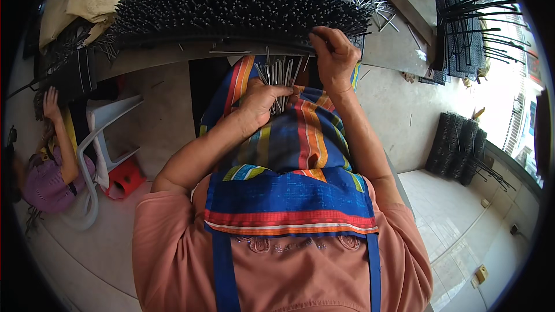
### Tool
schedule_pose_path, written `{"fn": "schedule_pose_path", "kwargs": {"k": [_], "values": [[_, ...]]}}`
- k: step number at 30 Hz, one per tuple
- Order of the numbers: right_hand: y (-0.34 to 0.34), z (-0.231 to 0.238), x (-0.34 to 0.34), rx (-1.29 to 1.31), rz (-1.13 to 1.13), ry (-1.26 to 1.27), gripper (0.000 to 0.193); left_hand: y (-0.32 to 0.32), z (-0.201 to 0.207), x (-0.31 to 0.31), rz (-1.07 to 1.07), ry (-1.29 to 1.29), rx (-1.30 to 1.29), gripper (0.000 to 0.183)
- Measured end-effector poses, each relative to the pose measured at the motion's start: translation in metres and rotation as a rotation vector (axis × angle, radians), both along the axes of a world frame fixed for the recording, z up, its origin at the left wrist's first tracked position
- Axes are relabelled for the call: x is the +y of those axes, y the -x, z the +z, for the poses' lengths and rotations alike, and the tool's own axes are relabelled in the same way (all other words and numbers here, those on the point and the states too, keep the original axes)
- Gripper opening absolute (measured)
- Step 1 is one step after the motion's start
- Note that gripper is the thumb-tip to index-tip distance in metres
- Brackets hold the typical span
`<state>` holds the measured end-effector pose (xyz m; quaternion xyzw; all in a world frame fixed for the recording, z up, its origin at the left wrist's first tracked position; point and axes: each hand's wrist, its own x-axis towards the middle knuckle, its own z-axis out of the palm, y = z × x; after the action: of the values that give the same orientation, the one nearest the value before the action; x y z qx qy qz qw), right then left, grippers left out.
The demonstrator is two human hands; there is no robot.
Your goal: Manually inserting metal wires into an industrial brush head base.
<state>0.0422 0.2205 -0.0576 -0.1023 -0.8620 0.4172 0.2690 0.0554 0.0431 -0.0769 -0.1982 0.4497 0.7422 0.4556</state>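
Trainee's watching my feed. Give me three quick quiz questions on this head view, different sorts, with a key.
1. Multiple choice: which hand grips the rod bundle?
A) left
B) right
C) both

2. True or false: the co-worker in purple is at the right side of the picture.

3. Fill in the blank: the right hand is raised by the ____ end of the black pins.

Key:
1. A: the left hand.
2. False: the co-worker is at the left side.
3. right
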Motion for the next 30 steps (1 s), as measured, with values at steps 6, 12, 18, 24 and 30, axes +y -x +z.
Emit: {"fn": "schedule_pose_path", "kwargs": {"k": [6, 12, 18, 24, 30], "values": [[0.017, 0.012, 0.006, -0.087, 0.117, -0.278, 0.011, 0.004, -0.006, 0.002, -0.011, -0.062, -0.045, 0.016], [-0.009, 0.015, 0.005, -0.204, 0.105, -0.504, 0.017, 0.008, 0.005, 0.009, 0.004, -0.093, -0.07, 0.026], [-0.045, -0.01, 0.001, -0.291, 0.071, 0.327, 0.009, 0.011, 0.01, 0.018, -0.002, -0.15, 0.078, 0.029], [-0.04, 0.006, 0.025, -0.535, 0.158, 1.05, 0.01, 0.007, 0.015, 0.03, 0.084, -0.114, 0.088, 0.024], [-0.024, 0.007, 0.036, -0.013, -0.127, 0.782, 0.006, 0.001, -0.007, 0.022, -0.021, 0.021, 0.008, 0.024]]}}
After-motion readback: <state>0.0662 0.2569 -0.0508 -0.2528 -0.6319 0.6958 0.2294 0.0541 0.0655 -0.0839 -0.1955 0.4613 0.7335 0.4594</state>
